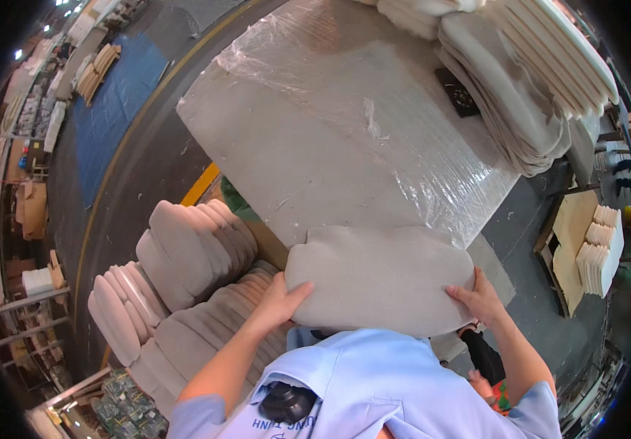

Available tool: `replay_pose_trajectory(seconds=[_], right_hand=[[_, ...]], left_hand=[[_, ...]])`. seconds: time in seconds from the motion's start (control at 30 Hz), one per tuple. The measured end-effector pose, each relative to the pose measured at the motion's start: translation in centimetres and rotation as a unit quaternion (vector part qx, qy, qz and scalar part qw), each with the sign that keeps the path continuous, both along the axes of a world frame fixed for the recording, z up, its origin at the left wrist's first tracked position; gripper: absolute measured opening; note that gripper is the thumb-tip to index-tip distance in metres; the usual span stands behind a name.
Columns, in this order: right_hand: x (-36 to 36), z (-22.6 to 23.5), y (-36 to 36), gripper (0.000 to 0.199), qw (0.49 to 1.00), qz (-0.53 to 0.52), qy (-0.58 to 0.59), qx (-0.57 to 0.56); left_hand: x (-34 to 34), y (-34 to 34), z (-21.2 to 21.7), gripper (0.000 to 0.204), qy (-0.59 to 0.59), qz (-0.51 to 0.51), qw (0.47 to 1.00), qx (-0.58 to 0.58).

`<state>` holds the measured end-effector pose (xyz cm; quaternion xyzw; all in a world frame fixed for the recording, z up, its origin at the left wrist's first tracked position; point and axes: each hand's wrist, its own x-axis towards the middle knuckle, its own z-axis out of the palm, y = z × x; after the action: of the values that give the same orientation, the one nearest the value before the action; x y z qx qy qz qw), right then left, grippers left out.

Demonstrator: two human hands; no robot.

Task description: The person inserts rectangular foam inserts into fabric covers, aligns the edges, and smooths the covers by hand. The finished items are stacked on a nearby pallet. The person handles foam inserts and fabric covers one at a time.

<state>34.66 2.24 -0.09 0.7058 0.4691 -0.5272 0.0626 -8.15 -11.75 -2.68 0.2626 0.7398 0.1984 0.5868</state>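
Observation:
A grey fabric-covered cushion [381, 282] with rounded ends is held level in front of my body, by the near corner of the table. My left hand [286, 298] grips its left end, thumb on top and fingers hidden beneath. At the opposite end my right hand [482, 298] holds it the same way. The table [308, 146] has a pale grey top, partly covered by clear plastic film [440, 183]. Stacked grey cushions [195, 256] stand in rows to my left, close to my left forearm.
Folded grey fabric [502, 95] and a pile of white padded slabs [550, 51] lie at the table's far right, near a small black object [456, 93]. White pieces sit on a board [572, 249] at right. Another person's hand [481, 384] shows below my right arm.

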Motion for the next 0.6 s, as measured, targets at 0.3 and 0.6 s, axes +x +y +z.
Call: replay_pose_trajectory(seconds=[0.3, 0.6], right_hand=[[-0.4, -4.5, 3.9, 0.092, 0.985, 0.090, -0.146, -0.036], [-1.1, -6.7, 6.9, 0.072, 0.988, 0.069, -0.127, -0.051]], left_hand=[[-0.1, 6.2, -5.5, 0.069, 0.242, -0.165, 0.950, -0.109], [-1.7, 7.6, -8.7, 0.053, 0.263, -0.176, 0.947, -0.055]])
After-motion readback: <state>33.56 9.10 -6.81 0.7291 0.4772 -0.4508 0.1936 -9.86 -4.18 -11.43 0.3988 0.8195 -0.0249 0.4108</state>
